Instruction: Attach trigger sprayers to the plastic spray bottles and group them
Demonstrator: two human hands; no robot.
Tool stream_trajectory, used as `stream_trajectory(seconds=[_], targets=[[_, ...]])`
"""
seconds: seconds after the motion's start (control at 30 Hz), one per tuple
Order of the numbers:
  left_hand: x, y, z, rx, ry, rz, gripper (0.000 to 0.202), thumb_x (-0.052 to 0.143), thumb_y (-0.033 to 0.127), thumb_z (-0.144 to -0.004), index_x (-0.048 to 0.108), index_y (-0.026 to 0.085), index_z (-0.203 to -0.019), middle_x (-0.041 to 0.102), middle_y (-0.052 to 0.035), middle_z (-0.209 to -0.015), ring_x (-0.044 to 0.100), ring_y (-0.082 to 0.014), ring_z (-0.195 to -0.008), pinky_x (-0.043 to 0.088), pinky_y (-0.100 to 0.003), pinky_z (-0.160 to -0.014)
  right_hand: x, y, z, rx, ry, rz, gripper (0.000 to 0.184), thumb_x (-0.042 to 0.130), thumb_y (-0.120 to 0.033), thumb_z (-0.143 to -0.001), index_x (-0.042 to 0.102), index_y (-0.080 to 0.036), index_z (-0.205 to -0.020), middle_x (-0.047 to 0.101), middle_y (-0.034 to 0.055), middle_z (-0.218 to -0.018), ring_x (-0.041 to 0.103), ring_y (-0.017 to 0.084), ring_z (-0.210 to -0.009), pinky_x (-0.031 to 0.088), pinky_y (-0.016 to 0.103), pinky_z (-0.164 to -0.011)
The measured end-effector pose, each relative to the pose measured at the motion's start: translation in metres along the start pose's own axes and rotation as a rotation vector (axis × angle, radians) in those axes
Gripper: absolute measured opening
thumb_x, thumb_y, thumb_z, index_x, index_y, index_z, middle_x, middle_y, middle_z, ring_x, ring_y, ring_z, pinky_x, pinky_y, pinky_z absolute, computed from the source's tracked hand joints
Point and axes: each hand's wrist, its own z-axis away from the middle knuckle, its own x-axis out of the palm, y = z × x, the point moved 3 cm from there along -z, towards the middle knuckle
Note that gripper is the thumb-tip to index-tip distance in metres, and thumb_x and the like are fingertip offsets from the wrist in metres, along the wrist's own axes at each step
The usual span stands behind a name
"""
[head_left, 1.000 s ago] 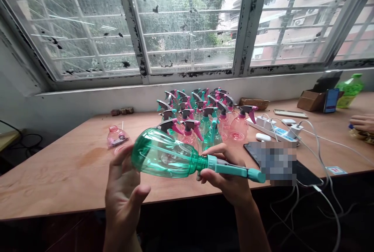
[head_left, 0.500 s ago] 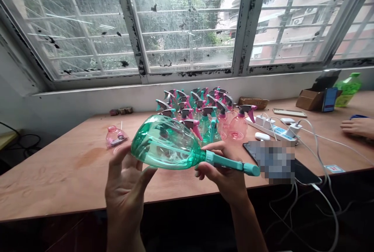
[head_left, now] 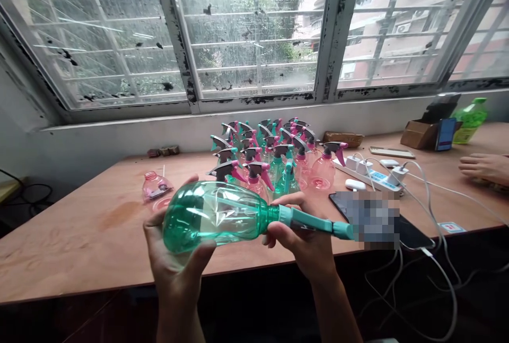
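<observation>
A clear green spray bottle [head_left: 217, 213] lies sideways in the air above the table's front edge, its base to the left. My left hand [head_left: 178, 263] is wrapped round the base end, thumb in front and fingers behind. At the neck, my right hand [head_left: 304, 237] grips the teal collar of the spray head [head_left: 310, 221] between thumb and fingers. The spray head sits against the neck and its nozzle points right. Behind the bottle stand several pink and green spray bottles [head_left: 278, 165] with heads on. A pink bottle without a head [head_left: 153, 184] is at the left.
On the wooden table [head_left: 79, 226], a power strip [head_left: 374, 176] with white chargers and cables stands right of the bottles. A phone [head_left: 413, 231] lies near the front edge. Another person's hand [head_left: 481, 165] rests at the far right. A cardboard box [head_left: 417, 133] and green bottle [head_left: 471, 120] stand behind.
The green bottle has turned about its length and its base has shifted left and down. My left hand has closed further round the base. My right hand stays at the collar.
</observation>
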Motion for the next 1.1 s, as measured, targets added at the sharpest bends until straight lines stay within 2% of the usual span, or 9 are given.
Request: stream_trajectory(seconds=[0.13,0.27,0.43,0.5,0.63,0.73,0.83,0.93,1.1], targets=[[-0.002,0.005,-0.002,0.106,-0.062,0.028,0.056,0.089,0.034,-0.068,0.059,0.030,-0.115,0.059,-0.0081,-0.143,0.050,-0.0384,-0.137,0.045,-0.054,-0.109,0.000,0.000,0.001,0.021,-0.020,-0.014,0.027,0.085,-0.024,-0.080,0.065,-0.022,-0.098,0.071,-0.0039,-0.068,0.070,0.014,-0.055,0.060,0.024,-0.052],[-0.006,0.007,-0.004,0.129,-0.066,-0.038,0.068,0.088,0.040,-0.066,0.063,0.029,-0.128,0.051,-0.0076,-0.152,0.040,-0.0403,-0.145,0.036,-0.055,-0.119,0.002,0.001,0.001,0.032,-0.054,-0.008,0.026,0.084,-0.025,-0.081,0.065,-0.022,-0.099,0.072,-0.0028,-0.070,0.070,0.015,-0.055,0.060,0.025,-0.051],[-0.008,0.011,0.000,0.138,-0.112,-0.200,0.069,0.084,0.030,-0.073,0.061,0.038,-0.137,0.038,-0.0006,-0.161,0.032,-0.0377,-0.149,0.032,-0.055,-0.121,0.001,0.000,0.000,-0.008,0.031,0.028,0.031,0.086,-0.030,-0.080,0.063,-0.022,-0.099,0.070,-0.0033,-0.068,0.070,0.016,-0.055,0.060,0.026,-0.051],[-0.008,0.012,0.004,0.094,-0.136,-0.197,0.075,0.084,0.027,-0.075,0.055,0.043,-0.142,0.038,0.0009,-0.162,0.032,-0.0369,-0.150,0.035,-0.054,-0.119,0.000,-0.001,0.000,-0.023,0.044,0.042,0.030,0.084,-0.033,-0.082,0.062,-0.023,-0.101,0.070,-0.0029,-0.066,0.069,0.017,-0.055,0.059,0.026,-0.049],[-0.009,0.012,0.014,-0.129,-0.144,-0.132,0.083,0.083,0.025,-0.078,0.044,0.046,-0.149,0.045,-0.0034,-0.158,0.049,-0.0384,-0.140,0.047,-0.055,-0.110,-0.006,-0.002,-0.001,-0.031,0.057,0.060,0.029,0.082,-0.035,-0.083,0.062,-0.023,-0.101,0.070,-0.0030,-0.066,0.068,0.017,-0.055,0.058,0.027,-0.050],[-0.008,0.009,0.013,-0.196,-0.179,-0.106,0.090,0.088,0.042,-0.071,0.046,0.035,-0.150,0.048,-0.0095,-0.155,0.046,-0.0428,-0.140,0.042,-0.057,-0.115,-0.010,-0.003,-0.002,-0.052,0.048,0.132,0.029,0.085,-0.029,-0.080,0.064,-0.024,-0.100,0.070,-0.0030,-0.069,0.068,0.016,-0.056,0.059,0.026,-0.053],[-0.008,0.005,0.007,-0.202,-0.176,-0.098,0.080,0.081,0.053,-0.075,0.055,0.025,-0.145,0.051,-0.0136,-0.152,0.044,-0.0448,-0.141,0.043,-0.057,-0.114,-0.013,-0.003,-0.002,-0.080,0.041,0.215,0.031,0.088,-0.024,-0.075,0.066,-0.024,-0.097,0.071,-0.0014,-0.075,0.068,0.015,-0.058,0.058,0.024,-0.054],[-0.006,0.006,0.006,-0.236,-0.146,-0.125,0.071,0.080,0.040,-0.079,0.056,0.027,-0.144,0.050,-0.0106,-0.153,0.045,-0.0425,-0.141,0.047,-0.053,-0.111,-0.014,-0.002,-0.001,-0.046,0.011,0.167,0.029,0.086,-0.023,-0.077,0.066,-0.024,-0.098,0.072,-0.0012,-0.077,0.070,0.015,-0.059,0.060,0.024,-0.054],[-0.005,0.019,0.017,-0.275,-0.162,-0.105,0.084,0.081,0.023,-0.080,0.042,0.044,-0.151,0.041,-0.0015,-0.160,0.042,-0.0376,-0.145,0.048,-0.050,-0.110,-0.017,-0.001,-0.002,-0.001,-0.015,0.050,0.028,0.085,-0.023,-0.081,0.066,-0.024,-0.102,0.070,-0.0040,-0.070,0.069,0.013,-0.057,0.061,0.023,-0.056]])
